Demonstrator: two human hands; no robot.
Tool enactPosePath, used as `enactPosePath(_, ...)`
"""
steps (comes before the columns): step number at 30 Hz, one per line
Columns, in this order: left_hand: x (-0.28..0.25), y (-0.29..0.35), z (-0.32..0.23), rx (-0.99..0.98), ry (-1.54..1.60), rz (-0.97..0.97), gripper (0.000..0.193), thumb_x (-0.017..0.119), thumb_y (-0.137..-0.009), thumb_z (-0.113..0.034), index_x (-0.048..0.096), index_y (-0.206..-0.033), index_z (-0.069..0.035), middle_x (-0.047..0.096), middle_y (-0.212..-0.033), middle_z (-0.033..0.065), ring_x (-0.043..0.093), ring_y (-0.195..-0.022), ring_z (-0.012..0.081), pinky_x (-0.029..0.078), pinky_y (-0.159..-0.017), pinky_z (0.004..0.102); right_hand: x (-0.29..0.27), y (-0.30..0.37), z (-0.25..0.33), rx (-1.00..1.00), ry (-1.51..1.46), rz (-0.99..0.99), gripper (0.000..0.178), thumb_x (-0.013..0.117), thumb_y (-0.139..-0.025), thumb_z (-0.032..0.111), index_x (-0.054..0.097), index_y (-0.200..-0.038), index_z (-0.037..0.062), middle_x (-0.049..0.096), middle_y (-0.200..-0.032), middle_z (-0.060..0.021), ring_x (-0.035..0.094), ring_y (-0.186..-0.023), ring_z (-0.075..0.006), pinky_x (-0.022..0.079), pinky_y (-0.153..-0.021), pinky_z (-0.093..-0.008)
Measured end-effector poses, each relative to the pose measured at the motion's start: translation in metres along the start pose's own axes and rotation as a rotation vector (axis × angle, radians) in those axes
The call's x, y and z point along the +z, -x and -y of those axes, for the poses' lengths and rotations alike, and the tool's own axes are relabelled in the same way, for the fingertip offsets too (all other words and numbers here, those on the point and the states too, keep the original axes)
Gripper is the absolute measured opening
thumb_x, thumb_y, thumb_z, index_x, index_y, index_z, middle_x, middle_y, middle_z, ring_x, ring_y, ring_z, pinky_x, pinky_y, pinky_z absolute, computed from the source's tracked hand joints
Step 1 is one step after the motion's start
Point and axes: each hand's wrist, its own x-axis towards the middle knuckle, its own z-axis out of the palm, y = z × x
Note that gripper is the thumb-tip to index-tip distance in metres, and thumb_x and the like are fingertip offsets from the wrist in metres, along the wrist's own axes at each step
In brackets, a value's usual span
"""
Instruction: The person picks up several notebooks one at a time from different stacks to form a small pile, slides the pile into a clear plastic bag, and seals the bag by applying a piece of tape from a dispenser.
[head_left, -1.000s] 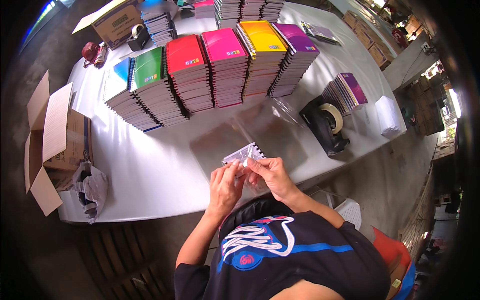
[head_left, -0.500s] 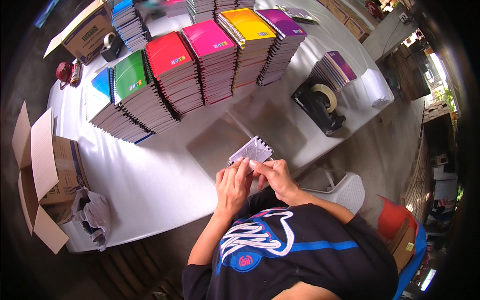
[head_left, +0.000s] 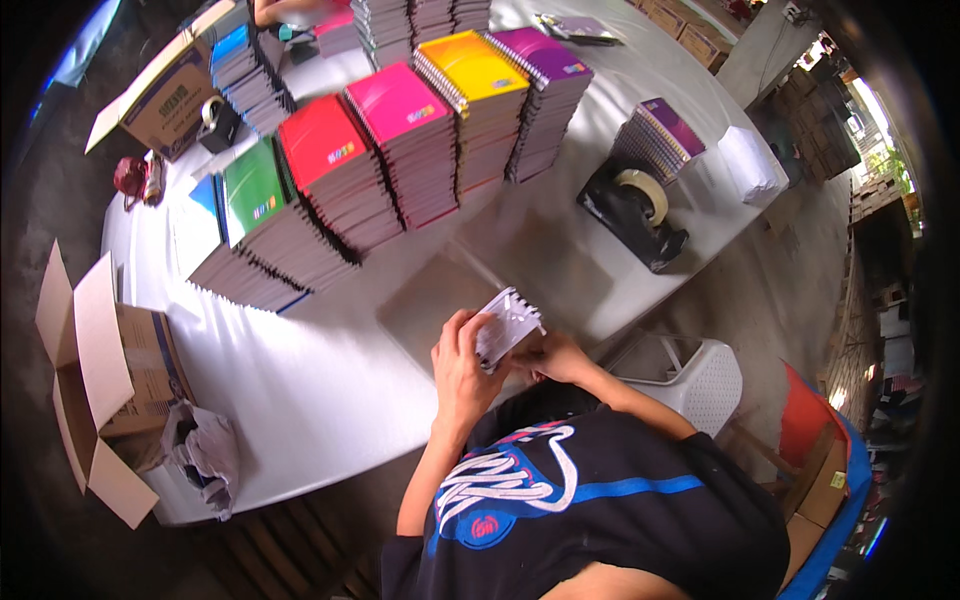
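A small pack of spiral notebooks (head_left: 508,325), whitish with black binding coils along its edges, is tilted just above the table's near side. My left hand (head_left: 465,368) is closed round its left side, with fingers over the top face. My right hand (head_left: 548,357) is bent in at the pack's lower right corner. Its fingertips are partly hidden there, and they appear to grip that edge. Beyond my hands stand tall stacks of spiral notebooks with green (head_left: 258,190), red (head_left: 325,140), pink (head_left: 400,105), yellow (head_left: 470,72) and purple (head_left: 540,55) covers.
A black tape dispenser (head_left: 630,215) and a short purple notebook stack (head_left: 660,135) stand at right on the white table (head_left: 300,400). An open carton (head_left: 140,350) and plastic bag (head_left: 205,450) are at left. A white stool (head_left: 690,385) is near right. Another person's arm (head_left: 285,10) shows at the far side.
The pack has been tilted up and turned. My left hand has shifted round its left side; my right hand has moved from its top face to the lower right corner. Another person's arm has appeared.
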Motion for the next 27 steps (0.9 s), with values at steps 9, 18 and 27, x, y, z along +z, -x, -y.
enactPosePath(9,-0.007,-0.014,-0.038,0.759,-0.448,0.205,0.062,0.057,-0.079,-0.022,0.039,-0.135,-0.044,0.048,-0.133,-0.0047,0.044,-0.124,0.0180,0.024,-0.104,0.0483,-0.084,0.019,0.069,-0.090,-1.094,0.407,0.068,0.068,-0.083,0.021,0.032,-0.140,0.0077,0.052,-0.125,-0.0116,0.053,-0.113,-0.0219,0.046,-0.093,-0.0353)
enactPosePath(18,0.051,0.008,-0.013,-0.386,-0.477,-0.039,0.086,0.076,-0.070,-0.041,0.034,-0.141,-0.015,0.022,-0.148,0.0219,0.026,-0.133,0.0436,0.026,-0.100,0.0567,-0.315,0.018,0.060,-0.507,-0.830,-0.233,0.073,0.072,-0.071,0.010,0.041,-0.137,0.0030,0.052,-0.128,-0.0075,0.052,-0.113,-0.0188,0.041,-0.099,-0.0327)
enactPosePath(27,0.079,0.048,-0.003,-0.976,-0.581,-0.336,0.075,0.072,-0.073,-0.044,0.044,-0.136,-0.014,0.022,-0.146,0.0261,0.029,-0.132,0.0423,0.031,-0.099,0.0556,-0.448,-0.088,0.009,-0.294,-0.560,-0.064,0.060,0.061,-0.083,0.016,0.041,-0.137,0.0011,0.057,-0.124,-0.0075,0.053,-0.112,-0.0162,0.038,-0.098,-0.0289)
